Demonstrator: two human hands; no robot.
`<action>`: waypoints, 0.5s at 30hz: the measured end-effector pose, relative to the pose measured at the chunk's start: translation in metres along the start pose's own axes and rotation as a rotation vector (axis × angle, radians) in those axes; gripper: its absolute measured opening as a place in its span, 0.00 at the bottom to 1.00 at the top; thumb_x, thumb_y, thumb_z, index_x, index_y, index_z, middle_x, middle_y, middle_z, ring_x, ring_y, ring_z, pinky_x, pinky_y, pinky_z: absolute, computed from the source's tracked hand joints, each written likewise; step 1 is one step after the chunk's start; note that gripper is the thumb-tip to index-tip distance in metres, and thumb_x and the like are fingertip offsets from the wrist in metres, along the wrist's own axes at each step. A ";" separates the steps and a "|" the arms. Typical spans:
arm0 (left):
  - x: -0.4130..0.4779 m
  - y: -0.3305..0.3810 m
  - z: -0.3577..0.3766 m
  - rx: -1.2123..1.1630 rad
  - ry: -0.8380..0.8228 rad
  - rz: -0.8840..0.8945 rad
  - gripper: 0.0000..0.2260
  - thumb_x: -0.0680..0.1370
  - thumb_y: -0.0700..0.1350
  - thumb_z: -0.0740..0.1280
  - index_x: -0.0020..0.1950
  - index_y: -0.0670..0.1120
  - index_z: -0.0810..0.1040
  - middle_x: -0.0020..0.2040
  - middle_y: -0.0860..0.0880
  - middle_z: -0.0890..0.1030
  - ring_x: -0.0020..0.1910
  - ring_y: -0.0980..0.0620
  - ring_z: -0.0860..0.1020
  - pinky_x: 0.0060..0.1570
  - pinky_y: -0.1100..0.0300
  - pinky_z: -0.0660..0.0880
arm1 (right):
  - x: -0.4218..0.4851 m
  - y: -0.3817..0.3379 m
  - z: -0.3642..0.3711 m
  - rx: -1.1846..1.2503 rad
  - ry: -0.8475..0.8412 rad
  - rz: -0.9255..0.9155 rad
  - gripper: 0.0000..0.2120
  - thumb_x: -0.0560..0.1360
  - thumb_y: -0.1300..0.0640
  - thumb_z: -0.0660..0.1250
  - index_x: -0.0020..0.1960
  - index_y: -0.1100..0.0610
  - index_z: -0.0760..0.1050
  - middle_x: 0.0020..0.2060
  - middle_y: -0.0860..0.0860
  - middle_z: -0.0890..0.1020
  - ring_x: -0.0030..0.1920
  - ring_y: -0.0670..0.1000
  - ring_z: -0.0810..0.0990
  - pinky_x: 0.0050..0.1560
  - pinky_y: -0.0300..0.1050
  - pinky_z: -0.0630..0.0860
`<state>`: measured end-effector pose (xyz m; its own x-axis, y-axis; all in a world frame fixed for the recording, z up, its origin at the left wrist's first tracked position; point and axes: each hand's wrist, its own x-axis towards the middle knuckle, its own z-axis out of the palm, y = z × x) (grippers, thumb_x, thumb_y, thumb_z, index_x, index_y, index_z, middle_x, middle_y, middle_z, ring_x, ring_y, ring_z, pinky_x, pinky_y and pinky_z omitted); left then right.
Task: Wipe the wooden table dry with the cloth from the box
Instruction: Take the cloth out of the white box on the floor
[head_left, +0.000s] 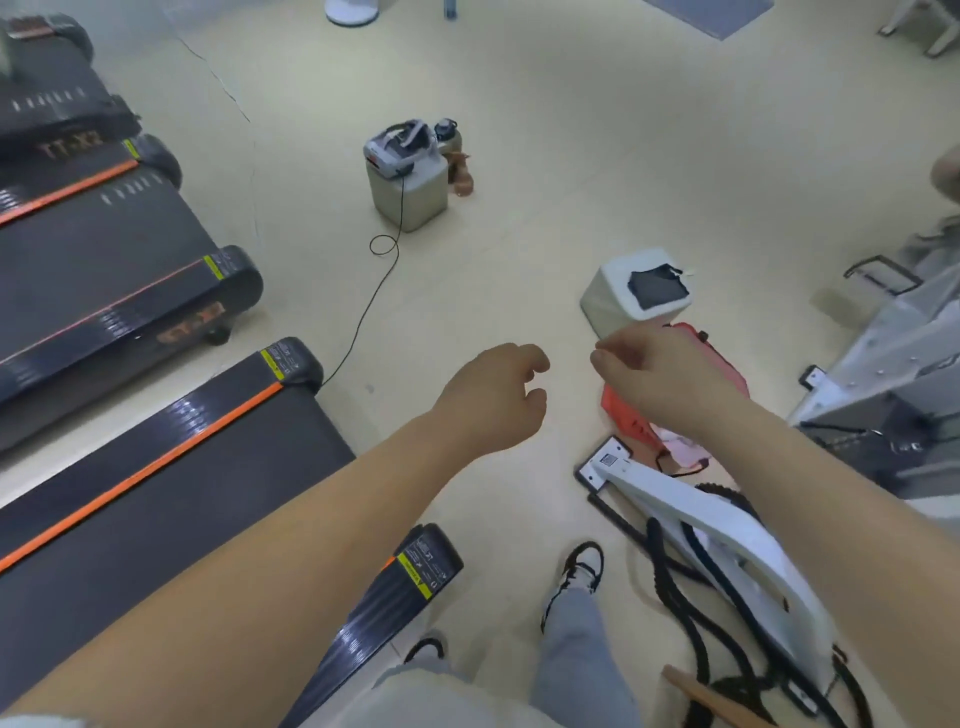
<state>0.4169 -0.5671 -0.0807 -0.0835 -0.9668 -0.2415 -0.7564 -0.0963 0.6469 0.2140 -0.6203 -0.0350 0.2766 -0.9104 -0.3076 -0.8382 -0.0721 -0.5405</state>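
A white box (610, 299) stands on the pale floor right of centre, with a dark cloth (657, 288) lying in its open top. My right hand (660, 374) hangs in the air just in front of the box, covering its near lower edge; its fingers are loosely bent and hold nothing. My left hand (493, 400) floats to the left of it, fingers loosely curled and empty, apart from the box. A brown wooden edge (698, 693) shows at the bottom right; whether it is the table I cannot tell.
Black treadmills (130, 291) with orange stripes fill the left side. A beige box (410, 195) with a headset on top stands farther off, its cable (363, 322) trailing across the floor. A red bag (724, 364), a white machine frame (727, 519) and black ropes lie at the right.
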 end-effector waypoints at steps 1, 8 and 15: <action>0.022 0.008 0.005 -0.023 0.005 -0.019 0.17 0.81 0.46 0.66 0.69 0.50 0.76 0.61 0.51 0.80 0.58 0.50 0.78 0.60 0.52 0.76 | 0.020 0.012 -0.010 -0.003 -0.019 -0.014 0.12 0.82 0.48 0.63 0.59 0.51 0.80 0.44 0.39 0.80 0.43 0.34 0.75 0.37 0.29 0.66; 0.158 0.062 0.020 -0.190 0.030 -0.150 0.18 0.80 0.47 0.66 0.71 0.50 0.75 0.60 0.51 0.79 0.57 0.50 0.79 0.59 0.51 0.77 | 0.148 0.073 -0.081 0.064 -0.055 -0.013 0.12 0.81 0.49 0.64 0.59 0.51 0.82 0.51 0.44 0.85 0.54 0.48 0.81 0.52 0.45 0.73; 0.337 0.050 0.007 -0.170 0.011 -0.166 0.17 0.80 0.47 0.66 0.69 0.50 0.76 0.61 0.52 0.79 0.56 0.52 0.79 0.59 0.54 0.77 | 0.316 0.118 -0.107 0.220 -0.038 0.130 0.10 0.81 0.53 0.64 0.52 0.56 0.83 0.47 0.52 0.86 0.51 0.54 0.82 0.44 0.41 0.73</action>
<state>0.3464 -0.8959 -0.1341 0.0409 -0.9368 -0.3474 -0.6390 -0.2918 0.7117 0.1520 -0.9599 -0.1124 0.1938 -0.8899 -0.4129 -0.7467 0.1391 -0.6504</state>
